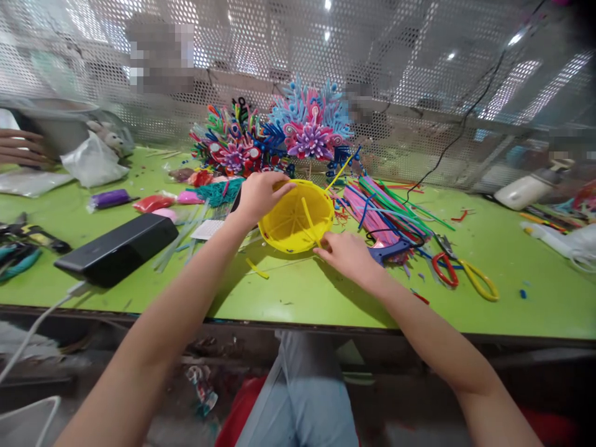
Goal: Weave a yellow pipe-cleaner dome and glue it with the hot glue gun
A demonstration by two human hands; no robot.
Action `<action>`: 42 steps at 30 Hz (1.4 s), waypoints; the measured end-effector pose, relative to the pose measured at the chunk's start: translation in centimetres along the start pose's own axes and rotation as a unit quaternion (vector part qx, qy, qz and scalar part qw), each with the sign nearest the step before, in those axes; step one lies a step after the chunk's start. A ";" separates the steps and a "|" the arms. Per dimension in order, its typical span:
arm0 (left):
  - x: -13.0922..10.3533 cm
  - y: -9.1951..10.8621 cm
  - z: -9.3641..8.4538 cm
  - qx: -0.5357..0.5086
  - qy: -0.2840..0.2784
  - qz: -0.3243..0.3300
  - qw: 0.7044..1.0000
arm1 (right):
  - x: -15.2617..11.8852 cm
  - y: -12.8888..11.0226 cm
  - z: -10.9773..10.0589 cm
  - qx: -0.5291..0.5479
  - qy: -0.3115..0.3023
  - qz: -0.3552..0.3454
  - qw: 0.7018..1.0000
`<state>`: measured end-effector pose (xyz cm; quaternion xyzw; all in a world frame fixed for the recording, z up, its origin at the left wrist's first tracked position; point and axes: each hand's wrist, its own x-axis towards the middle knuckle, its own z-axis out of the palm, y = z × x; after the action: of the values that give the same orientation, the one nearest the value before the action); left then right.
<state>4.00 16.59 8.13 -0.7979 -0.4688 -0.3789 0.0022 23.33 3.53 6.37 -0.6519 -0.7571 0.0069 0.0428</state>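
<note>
A yellow bowl-shaped piece (287, 225) is tilted with its hollow side toward me, over the green table. My left hand (261, 195) grips its upper left rim, thumb on the edge and the other fingers behind it. At the lower right rim, my right hand (347, 254) pinches the lower end of a yellow strip (308, 216) that stands across the hollow. Another yellow strip (342, 172) sticks out beyond the upper right rim. A short yellow piece (257, 269) lies on the table below the bowl.
Pipe cleaners (372, 214), a blue glue gun (393, 250) and scissors (446, 270) lie to the right. A black box (116, 247) and pliers (35, 239) are left. Colourful flower crowns (314, 133) stand behind. Another person's hand (21, 148) is at far left.
</note>
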 end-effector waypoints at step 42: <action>2.5 -6.7 2.9 0.129 -0.164 -0.317 0.925 | -0.1 0.7 -0.8 -0.028 0.053 0.119 0.991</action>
<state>1.38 23.25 5.26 -0.6511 -0.7362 -0.1600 -0.0917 24.14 3.52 7.14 -0.7375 -0.6709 -0.0436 0.0638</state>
